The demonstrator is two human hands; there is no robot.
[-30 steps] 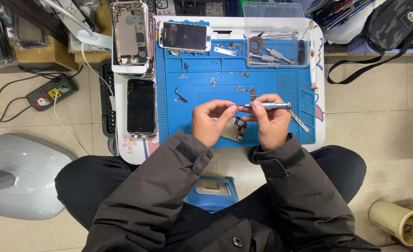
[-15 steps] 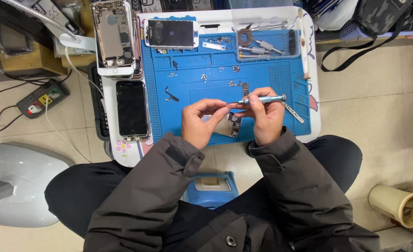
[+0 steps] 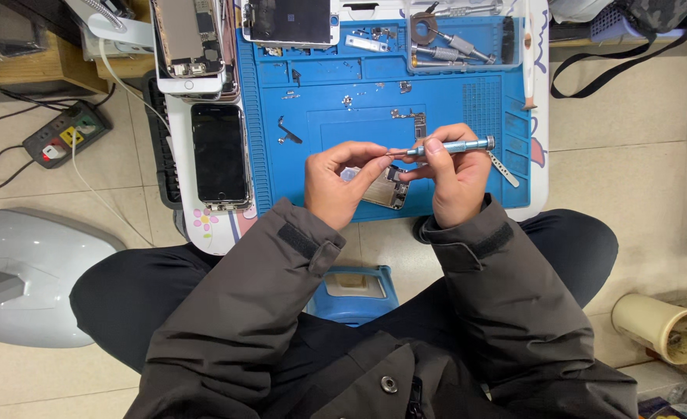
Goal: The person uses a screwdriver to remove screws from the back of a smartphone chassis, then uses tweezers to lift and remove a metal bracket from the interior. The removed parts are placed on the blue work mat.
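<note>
Holding slim blue screwdriver (image 3: 452, 146) in right hand (image 3: 454, 180), fingers clenched round shaft, tip pointing left toward left hand (image 3: 342, 182). Left fingers pinched at tip, seemingly on tiny part, too small to make out. Opened phone body (image 3: 386, 190) lies beneath both hands on blue mat (image 3: 359, 116), partly covered. Judged step: handling a screw at driver tip. Next move calls for steady alignment over phone body. Counter's far edge cut off.
</note>
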